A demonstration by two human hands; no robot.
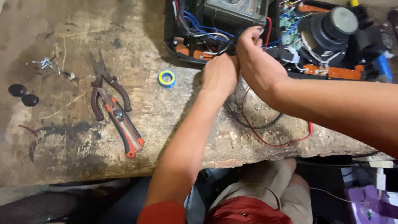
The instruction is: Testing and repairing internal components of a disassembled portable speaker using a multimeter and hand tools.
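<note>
— Red cloth is showing nearest the camera, at the person's lap, with a purple thing (371, 201) lying low at the right edge. What is sitting just past that?

— Worn wood: the bench (62, 157) is filling the left and middle. An orange-and-black knife (124, 128) is lying on it at a slant, its upper end touching the brown-handled pliers (105, 85). Two black caps (23, 95) are resting near the left edge, and a few small screws (44, 63) are lying beyond them.

— And the hands?

— A red lead (275, 141) and a black lead (253, 122) are looping over the bench edge under the forearms. A blue-and-yellow tape roll (167, 78) is lying flat just left of the left hand (219, 74). That hand is curling closed at the rim of the open device (331, 72), knuckles up; what it is gripping cannot be told. The right hand (257, 58) is pressing against it from the right, fingertips pinching together over the wires (207, 31) inside the case.

— Where are those wires lying?

— Blue and white, they are bunching in the left part of the case, below a grey meter (236, 10). Farther right, a black cylinder (331, 27) is standing over orange boards.
</note>
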